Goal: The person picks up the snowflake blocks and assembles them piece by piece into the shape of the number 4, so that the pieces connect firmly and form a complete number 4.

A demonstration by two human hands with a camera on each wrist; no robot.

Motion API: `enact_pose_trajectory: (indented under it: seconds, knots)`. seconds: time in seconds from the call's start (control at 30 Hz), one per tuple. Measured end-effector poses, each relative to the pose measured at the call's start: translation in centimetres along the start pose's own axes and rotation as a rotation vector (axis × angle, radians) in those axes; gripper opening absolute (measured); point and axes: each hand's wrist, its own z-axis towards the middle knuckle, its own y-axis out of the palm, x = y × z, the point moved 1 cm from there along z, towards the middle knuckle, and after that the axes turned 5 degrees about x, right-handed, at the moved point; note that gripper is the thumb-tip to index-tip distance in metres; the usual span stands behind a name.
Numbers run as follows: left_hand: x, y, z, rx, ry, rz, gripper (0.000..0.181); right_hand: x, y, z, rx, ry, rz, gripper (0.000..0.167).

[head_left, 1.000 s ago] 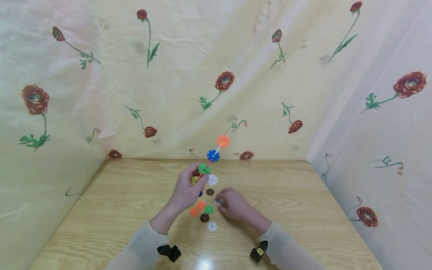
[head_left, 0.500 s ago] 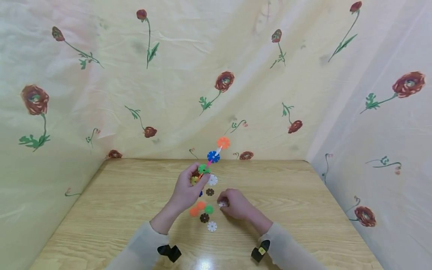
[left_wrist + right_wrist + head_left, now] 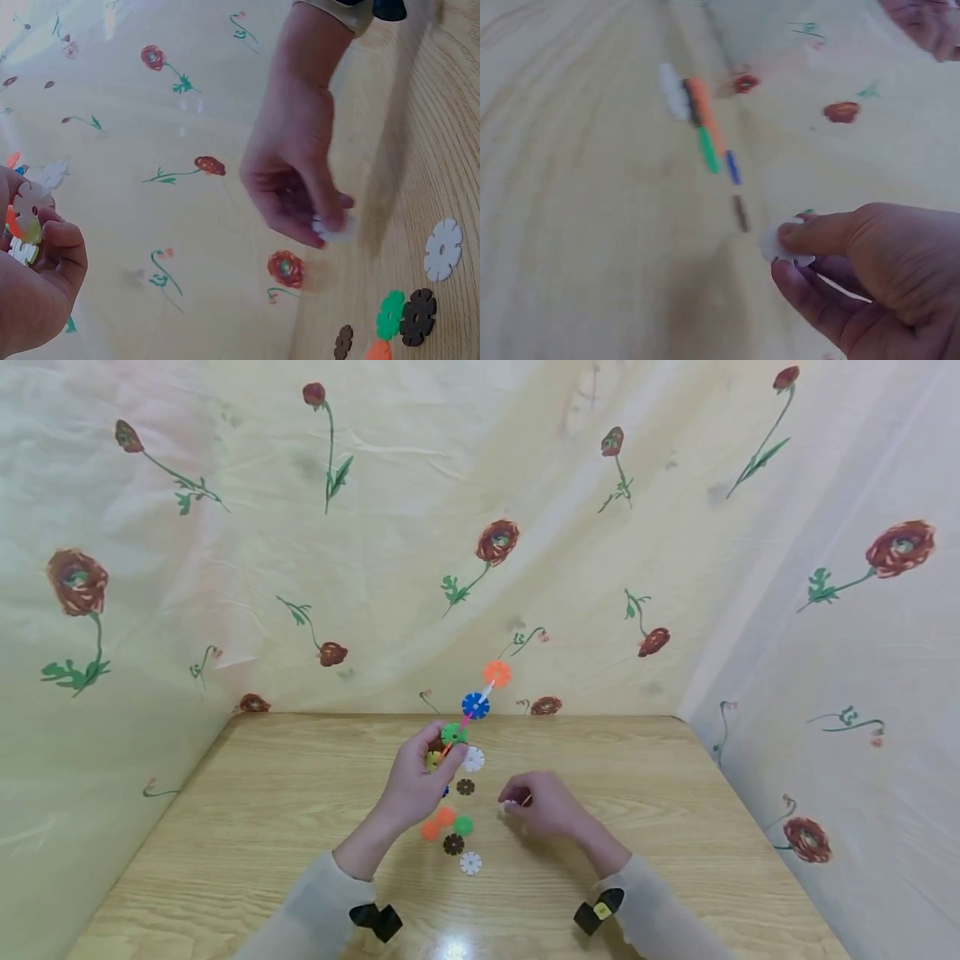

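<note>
The left hand (image 3: 422,777) holds a chain of joined notched discs, its thumb beside a green disc (image 3: 453,735). Up and to the right the chain runs through a blue disc (image 3: 476,706) to an orange disc (image 3: 497,674) at the tip; a yellow disc (image 3: 433,761) lies near the palm. Pinched between the right hand's (image 3: 551,806) thumb and fingers is a white disc (image 3: 774,241), held above the table. In the left wrist view the right hand (image 3: 292,157) has that white disc (image 3: 335,227) at its fingertips.
Loose discs lie on the wooden table (image 3: 300,827) between the forearms: brown (image 3: 453,844), green (image 3: 463,826), white (image 3: 470,863), several others. A white disc (image 3: 474,759) is beside the left thumb. Flowered cloth (image 3: 405,568) stands behind the table and at both sides.
The right hand has moved to the right, away from the loose discs, with the white disc in its fingers. The left hand and its chain have stayed nearly still.
</note>
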Motion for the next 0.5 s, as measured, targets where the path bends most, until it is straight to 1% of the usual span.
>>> enact_pose_trajectory:
  seconds: [0.07,0.13,0.23,0.33,0.4,0.5]
  knots:
    - [-0.1,0.0,0.0,-0.005,0.002,0.006,0.009,-0.7,-1.1,0.0,0.055,-0.024,0.021,0.006]
    - [-0.2,0.0,0.0,-0.009,0.005,0.016,0.01,-1.7,-2.3,0.1,0.133,-0.071,0.05,0.005]
    - [-0.3,0.0,0.0,-0.016,0.003,0.027,0.009,-3.3,-4.0,-0.1,0.274,-0.164,0.118,0.006]
    - [-0.2,0.1,0.0,-0.02,-0.003,0.032,0.009,-4.7,-5.1,-0.3,0.389,-0.27,0.221,0.012]
    - [-0.2,0.1,0.0,-0.02,-0.002,0.036,0.008,-5.6,-5.5,-0.6,0.429,-0.343,0.289,0.017]
    - [-0.2,0.2,0.0,-0.02,0.002,0.049,0.008,-6.6,-5.7,-0.8,0.444,-0.445,0.36,0.022]
